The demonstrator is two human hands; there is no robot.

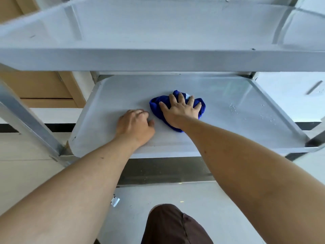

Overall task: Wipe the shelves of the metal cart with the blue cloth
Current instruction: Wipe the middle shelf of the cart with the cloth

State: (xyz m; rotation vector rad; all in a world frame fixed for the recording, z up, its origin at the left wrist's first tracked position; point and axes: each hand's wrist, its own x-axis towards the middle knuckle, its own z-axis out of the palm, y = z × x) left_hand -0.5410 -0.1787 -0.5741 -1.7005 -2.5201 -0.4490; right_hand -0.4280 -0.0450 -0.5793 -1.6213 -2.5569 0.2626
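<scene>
The metal cart's top shelf fills the upper part of the view. Below it lies the middle shelf, a shallow steel tray. The bunched blue cloth rests on the middle shelf near its centre. My right hand presses flat on the cloth with fingers spread and straight. My left hand rests on the bare shelf just left of the cloth, fingers curled under, holding nothing.
Water droplets dot the right side of the middle shelf. A cart upright slants at the left. A lower shelf edge shows beneath. My knee is at the bottom. Wooden panels stand behind left.
</scene>
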